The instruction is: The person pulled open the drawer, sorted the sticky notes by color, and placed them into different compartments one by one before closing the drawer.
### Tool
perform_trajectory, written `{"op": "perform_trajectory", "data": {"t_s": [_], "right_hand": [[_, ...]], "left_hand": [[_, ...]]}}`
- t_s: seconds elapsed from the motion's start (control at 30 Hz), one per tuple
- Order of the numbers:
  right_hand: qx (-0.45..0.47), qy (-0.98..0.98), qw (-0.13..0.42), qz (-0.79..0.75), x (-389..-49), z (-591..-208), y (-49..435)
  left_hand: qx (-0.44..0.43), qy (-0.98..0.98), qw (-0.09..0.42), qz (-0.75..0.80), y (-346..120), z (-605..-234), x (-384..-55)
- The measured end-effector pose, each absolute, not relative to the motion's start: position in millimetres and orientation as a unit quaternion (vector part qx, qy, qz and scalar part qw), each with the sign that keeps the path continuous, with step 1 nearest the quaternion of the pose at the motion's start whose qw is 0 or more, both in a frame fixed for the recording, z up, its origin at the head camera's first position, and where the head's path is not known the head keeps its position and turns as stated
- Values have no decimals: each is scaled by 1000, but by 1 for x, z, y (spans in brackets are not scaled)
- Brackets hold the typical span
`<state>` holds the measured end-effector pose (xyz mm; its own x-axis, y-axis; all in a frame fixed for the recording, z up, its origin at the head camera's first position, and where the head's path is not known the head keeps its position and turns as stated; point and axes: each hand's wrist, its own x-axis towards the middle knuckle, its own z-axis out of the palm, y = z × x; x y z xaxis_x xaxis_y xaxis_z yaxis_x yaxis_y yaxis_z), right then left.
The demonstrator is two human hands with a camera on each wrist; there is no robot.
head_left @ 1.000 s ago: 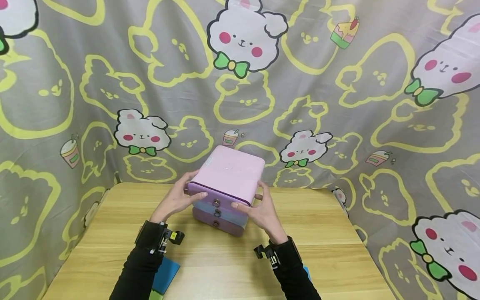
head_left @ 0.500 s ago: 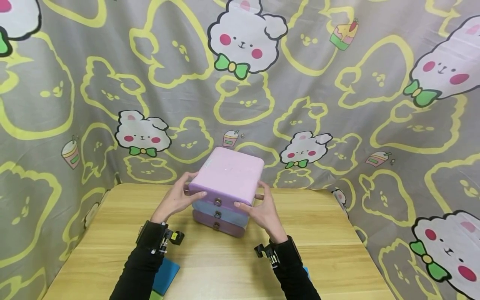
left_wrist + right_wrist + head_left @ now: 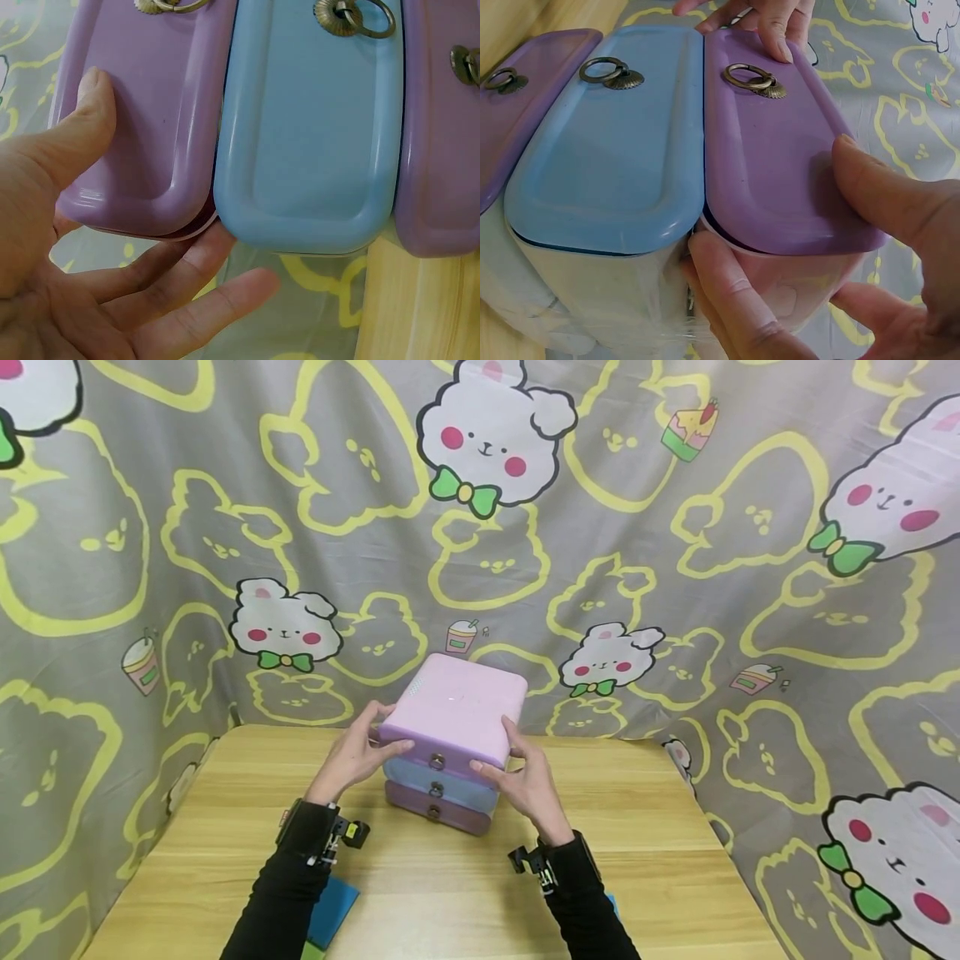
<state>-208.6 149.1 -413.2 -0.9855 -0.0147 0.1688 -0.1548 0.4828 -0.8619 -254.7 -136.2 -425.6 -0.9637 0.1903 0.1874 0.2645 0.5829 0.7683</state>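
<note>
A small pink-topped drawer box [image 3: 459,708] stands at an angle mid-table in the head view. It has a purple top drawer [image 3: 780,150], a blue middle drawer [image 3: 315,135] and a purple bottom drawer [image 3: 463,818], each with a brass ring pull. My left hand [image 3: 351,762] grips the top tier at its left corner, thumb on the purple front and fingers along the side. My right hand [image 3: 527,781] holds the opposite corner likewise, thumb on the front edge. A narrow dark gap shows behind the top drawer's front in the right wrist view.
On the wooden table [image 3: 420,902], a blue flat piece [image 3: 333,912] and a green piece [image 3: 313,952] lie partly under the left sleeve. Another bit of blue [image 3: 612,903] shows beside the right sleeve. A patterned grey curtain [image 3: 495,560] hangs right behind the table.
The dark line between the pink top and the purple top drawer front has closed up in the head view. My right fingers have shifted slightly forward along the box's side.
</note>
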Motion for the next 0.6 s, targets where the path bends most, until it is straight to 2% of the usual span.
{"op": "perform_trajectory", "data": {"t_s": [0.17, 0.43, 0.6], "right_hand": [[54, -860, 73, 502, -209, -414, 150], [50, -858, 76, 505, -211, -416, 151], [52, -858, 73, 506, -212, -417, 153]], "left_hand": [[-129, -893, 58, -427, -134, -426, -256], [-125, -899, 115, -403, -123, -432, -259], [-124, -895, 122, -412, -119, -435, -260]]}}
